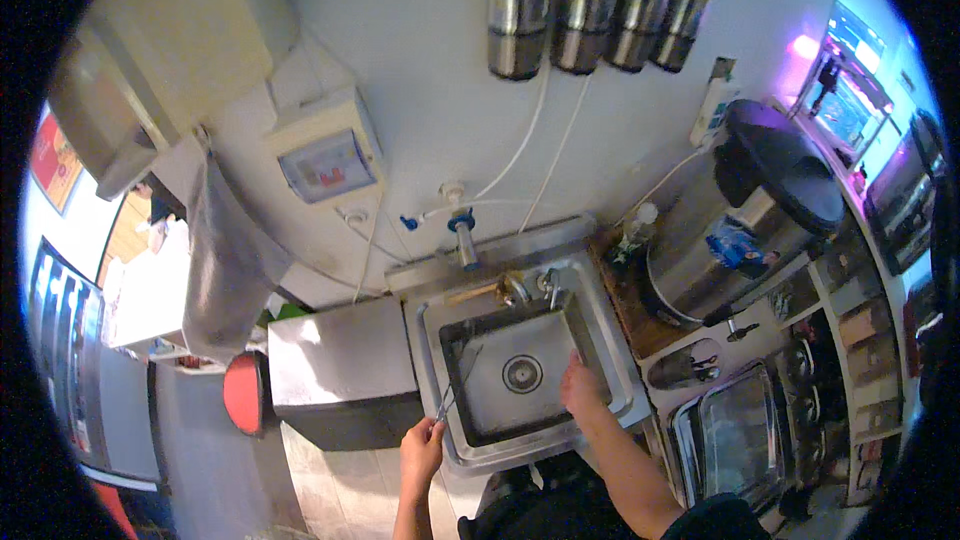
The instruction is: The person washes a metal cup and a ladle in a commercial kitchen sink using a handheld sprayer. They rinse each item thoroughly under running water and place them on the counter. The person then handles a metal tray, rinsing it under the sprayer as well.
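A stainless steel sink (498, 411) with a round drain (523, 374) lies in front of me. My left hand (421, 448) is at its front left edge, closed on a thin metal utensil (448, 396), whose far end reaches over the basin; its exact kind is not clear. My right hand (581, 388) is over the right part of the basin, and whether it holds anything cannot be told. Behind the basin are a curved faucet (514, 289) and a second small tap (551, 286). A wall tap with a blue collar (464, 238) points down behind the sink.
Right of the sink, a large steel dispenser with a black lid (780, 165) stands on a wooden board (637, 322). Nearer are stacked trays (739, 435) and a recess with utensils (684, 364). A light-topped cabinet (341, 352) adjoins the left side. A grey cloth (225, 262) hangs at left.
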A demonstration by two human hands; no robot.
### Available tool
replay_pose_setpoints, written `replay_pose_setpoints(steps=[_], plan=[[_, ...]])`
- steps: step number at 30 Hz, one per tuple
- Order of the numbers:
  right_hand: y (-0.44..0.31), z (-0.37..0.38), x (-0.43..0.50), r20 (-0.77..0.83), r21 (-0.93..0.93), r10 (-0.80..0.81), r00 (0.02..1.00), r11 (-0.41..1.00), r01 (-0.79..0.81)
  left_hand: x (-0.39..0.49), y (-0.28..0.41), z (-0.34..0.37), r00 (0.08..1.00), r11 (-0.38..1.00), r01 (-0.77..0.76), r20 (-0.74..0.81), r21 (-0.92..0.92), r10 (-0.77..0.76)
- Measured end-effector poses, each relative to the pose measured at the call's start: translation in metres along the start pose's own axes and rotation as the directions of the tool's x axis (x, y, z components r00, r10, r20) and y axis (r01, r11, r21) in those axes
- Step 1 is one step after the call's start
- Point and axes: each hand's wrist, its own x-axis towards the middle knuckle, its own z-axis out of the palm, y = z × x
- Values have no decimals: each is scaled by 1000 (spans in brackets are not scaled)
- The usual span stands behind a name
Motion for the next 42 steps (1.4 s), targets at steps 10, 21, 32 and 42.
replay_pose_setpoints(steps=[10,21,32,42], plan=[[4,-27,-2,89,116,39,995,992,-49,-11,27,-20,999,923,-10,-35,384,25],[-47,-9,-37,223,322,-41,974,946,-34,0,93,-50,773,603,-360,-134,712,620],[62,-71,30,42,592,260,965,772,-234,-10,195,-10,455,46,-641,331,766,826],[90,-75,46,98,638,174,980,744,-196,-47,327,84,-2,-368,-809,625,457,780]])
